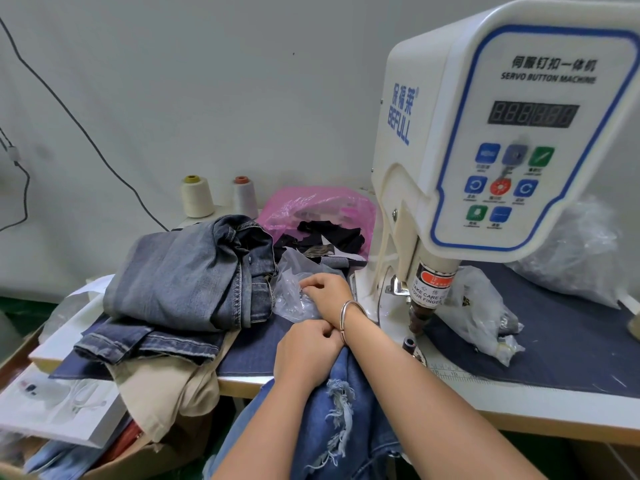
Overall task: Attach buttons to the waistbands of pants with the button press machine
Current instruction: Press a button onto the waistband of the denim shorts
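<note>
**Denim waiting, buttons being fetched**

Denim, ripped & bright blue: the pants (332, 403) hang off the table's (519, 393) front edge into the person's lap, top end bunched under the left hand (306, 348); its fingers are curled tight on the cloth, so it grips the pants near what is prob. the waistband; waistband itself hidden under the fist & the crossing forearm.

Right hand (327, 292) reaches across over the left wrist, w/ a bangle (346, 318) on it, into a clear plastic bag (294, 289) just left of the machine base; fingers bent down into the plastic, tips hidden; can't tell if they pinch a button or only the film.

Key relation: the press head (420, 317) & lower die (408, 342) of the button press machine (485, 161) lie to the right of both hands, die just beside the right forearm; pants run lengthwise toward the person, so the top end likely has to slide right onto the die. Left hand holds the cloth; the right hand's wrist is nearer the die.

Hard to make out: bag contents (small glints only); display digits blurred. Also there: folded jeans pile (194, 271) at left, pink bag (318, 209), two thread cones (197, 195) behind.
</note>
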Demonstrator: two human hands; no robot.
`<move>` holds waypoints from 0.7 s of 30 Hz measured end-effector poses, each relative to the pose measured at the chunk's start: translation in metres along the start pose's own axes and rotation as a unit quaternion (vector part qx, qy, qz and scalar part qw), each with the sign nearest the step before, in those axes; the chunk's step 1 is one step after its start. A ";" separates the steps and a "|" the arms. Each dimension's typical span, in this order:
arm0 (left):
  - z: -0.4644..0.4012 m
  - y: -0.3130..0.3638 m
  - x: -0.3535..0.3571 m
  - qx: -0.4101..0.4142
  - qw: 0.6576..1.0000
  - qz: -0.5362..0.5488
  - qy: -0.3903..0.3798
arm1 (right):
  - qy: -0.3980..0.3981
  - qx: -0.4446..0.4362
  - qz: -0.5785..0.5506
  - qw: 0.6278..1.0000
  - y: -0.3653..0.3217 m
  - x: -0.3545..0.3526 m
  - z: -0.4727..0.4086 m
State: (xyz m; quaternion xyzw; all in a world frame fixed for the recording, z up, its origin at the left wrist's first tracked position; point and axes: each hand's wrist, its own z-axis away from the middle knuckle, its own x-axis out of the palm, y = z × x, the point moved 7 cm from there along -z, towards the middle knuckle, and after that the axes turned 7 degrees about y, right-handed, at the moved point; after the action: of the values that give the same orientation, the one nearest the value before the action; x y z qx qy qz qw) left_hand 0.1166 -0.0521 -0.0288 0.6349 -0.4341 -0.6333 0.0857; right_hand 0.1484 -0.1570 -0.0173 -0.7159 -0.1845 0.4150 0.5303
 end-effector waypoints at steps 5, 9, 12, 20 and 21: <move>0.002 -0.002 -0.001 -0.012 0.999 0.043 0.012 | 0.030 -0.001 -0.047 0.998 0.000 -0.006 0.004; 0.001 -0.008 -0.005 -0.032 0.992 0.120 0.029 | 0.085 -0.040 -0.083 0.992 -0.020 -0.030 0.022; 0.005 -0.008 -0.013 -0.043 0.977 0.197 0.069 | 0.074 -0.094 -0.059 0.991 -0.033 -0.042 0.049; 0.013 -0.006 -0.018 -0.051 0.970 0.223 0.087 | 0.060 -0.195 0.079 0.976 -0.043 -0.062 0.090; 0.013 -0.006 -0.018 -0.047 0.972 0.213 0.086 | 0.050 -0.201 0.088 0.974 -0.043 -0.059 0.092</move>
State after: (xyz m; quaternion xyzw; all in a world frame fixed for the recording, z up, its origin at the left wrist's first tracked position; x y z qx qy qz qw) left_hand 0.1110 -0.0310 -0.0219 0.5751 -0.5200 -0.5631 0.2859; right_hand 0.0488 -0.1270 0.0374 -0.8411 -0.1740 0.3779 0.3458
